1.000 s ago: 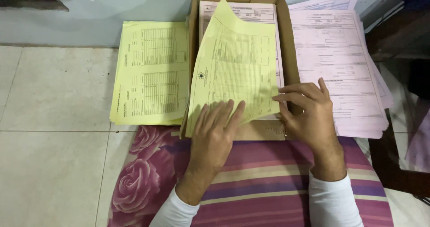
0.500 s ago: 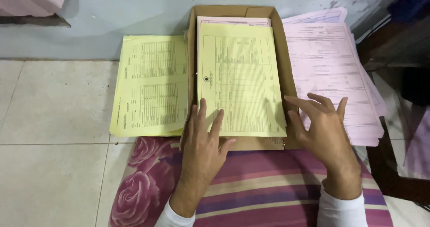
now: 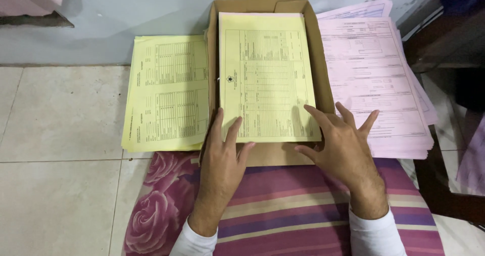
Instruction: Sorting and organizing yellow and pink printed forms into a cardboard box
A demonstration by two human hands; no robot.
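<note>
A yellow printed form [image 3: 265, 76] lies flat on top of the stack inside a shallow brown cardboard box [image 3: 323, 84]. My left hand [image 3: 222, 157] rests at the sheet's lower left corner, fingers spread, fingertips on the paper. My right hand [image 3: 341, 147] sits at the lower right corner, fingers apart, its index finger touching the sheet. Neither hand grips anything.
A stack of yellow forms [image 3: 166, 94] lies on the tiled floor left of the box. A stack of pink forms [image 3: 379, 79] lies to its right. A striped and floral cloth [image 3: 283, 205] covers my lap. Dark furniture [image 3: 444, 59] stands at the right, and a pale wall [image 3: 126, 8] is behind.
The yellow sheet was lifted and curled a second ago; it now lies flat in the box. Both hands slid down to its lower corners.
</note>
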